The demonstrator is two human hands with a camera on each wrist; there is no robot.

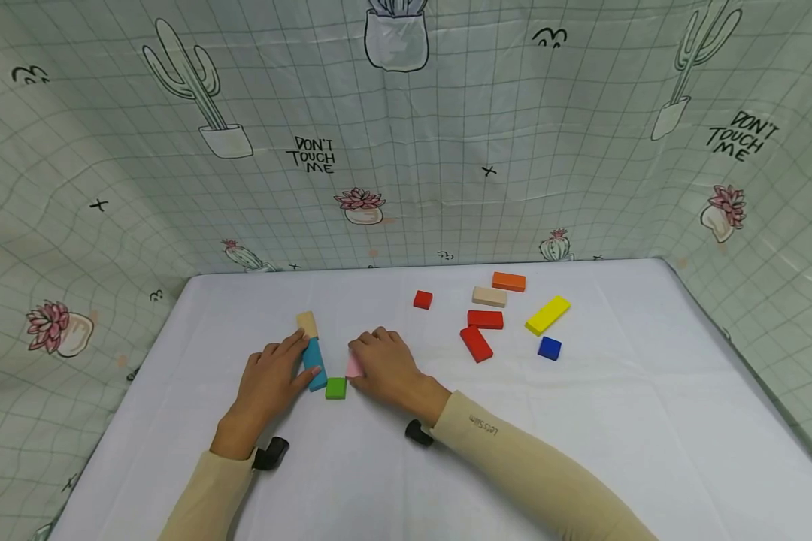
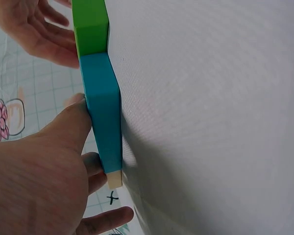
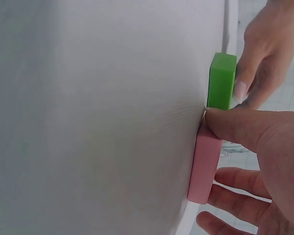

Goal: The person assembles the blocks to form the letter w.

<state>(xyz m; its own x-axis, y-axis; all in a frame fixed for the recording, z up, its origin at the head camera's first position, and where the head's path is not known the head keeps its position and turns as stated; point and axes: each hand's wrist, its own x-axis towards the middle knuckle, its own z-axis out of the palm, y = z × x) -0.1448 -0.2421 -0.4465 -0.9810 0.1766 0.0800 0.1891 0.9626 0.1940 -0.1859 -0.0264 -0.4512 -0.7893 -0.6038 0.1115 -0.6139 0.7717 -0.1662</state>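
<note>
**Two hands at a row of blocks on a white table**

The white table [image 1: 616, 421] carries all pieces. The left hand [image 1: 267, 383] rests with relaxed fingers against the blue block [image 1: 314, 363], thumb touching its side; a beige block [image 1: 307, 324] abuts the blue block's far end. The right hand [image 1: 386, 368], fingers curled, pinches the pink block [image 1: 354, 366]. The green block [image 1: 335, 388] lies between both hands, touching the blue block's near end. Loose blocks [image 1: 494, 319] lie well apart, right.

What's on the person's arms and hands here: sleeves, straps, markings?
Both arms wear long beige sleeves to the wrist; the right sleeve has small dark lettering near the cuff. A black camera mount sits under each wrist. The left hand and right hand are bare.
</note>
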